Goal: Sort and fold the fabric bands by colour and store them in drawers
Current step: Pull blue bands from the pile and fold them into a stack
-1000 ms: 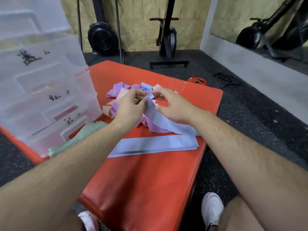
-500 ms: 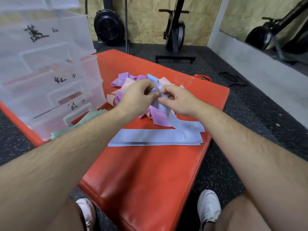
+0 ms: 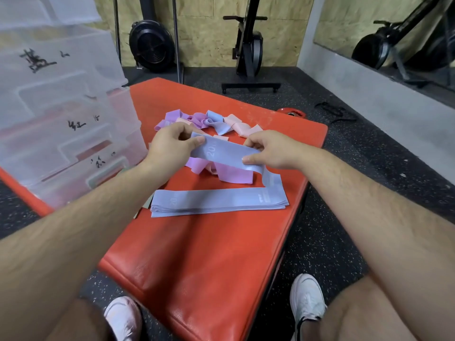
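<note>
A light blue fabric band [image 3: 225, 156] marked "20" is stretched flat between my hands above the red mat [image 3: 211, 254]. My left hand [image 3: 170, 146] pinches its left end and my right hand [image 3: 268, 150] pinches its right part; its tail hangs down to a flat stack of blue bands [image 3: 219, 201]. Behind my hands lies a loose pile of purple, pink and blue bands [image 3: 209, 123]. A clear plastic drawer unit [image 3: 61, 114] with handwritten labels stands at the left on the mat. Green bands [image 3: 147, 201] peek out under my left forearm.
Gym machines stand against the wooden back wall, one with a black base [image 3: 250, 86]. A red weight plate [image 3: 291, 112] lies on the speckled floor behind the mat. A mirror runs along the right wall. My white shoes [image 3: 306, 299] rest at the mat's near edge.
My hands have moved apart from the pile and pulled the blue band out flat between them. The camera has tilted down a little.
</note>
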